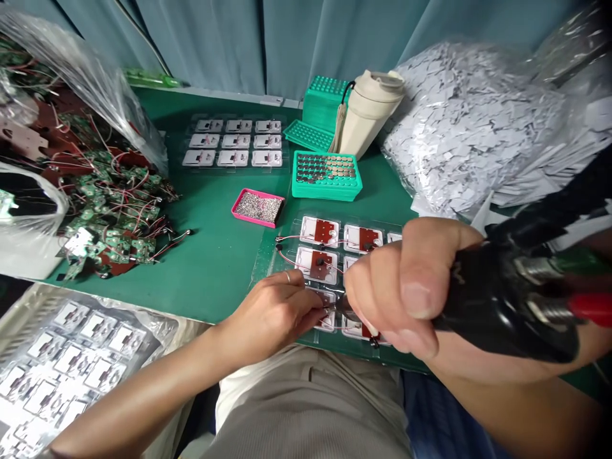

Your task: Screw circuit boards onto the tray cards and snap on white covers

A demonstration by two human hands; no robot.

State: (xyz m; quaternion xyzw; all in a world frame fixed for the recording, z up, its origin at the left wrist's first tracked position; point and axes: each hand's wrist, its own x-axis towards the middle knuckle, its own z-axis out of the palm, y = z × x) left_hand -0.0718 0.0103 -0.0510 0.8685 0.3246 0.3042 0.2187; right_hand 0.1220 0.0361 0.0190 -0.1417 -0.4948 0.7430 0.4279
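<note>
Now: left hand [272,312], right hand [411,287] nearly touching | right clamped on pliers [497,299] | left on tray [287,223] | nine cards [235,140] beyond

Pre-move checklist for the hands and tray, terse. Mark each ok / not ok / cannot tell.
1. Right hand grip on black-and-red-handled pliers: ok, handles sit inside the closed fingers.
2. Pliers' metal tip on its wire: cannot tell, fingers hide it.
3. Left hand at lower-left module: ok, fingertips are at it.
4. Clear plastic tray under the modules: ok, flat on the green mat.
5. Teal rack of button cells: ok, apart from the tray.
</note>
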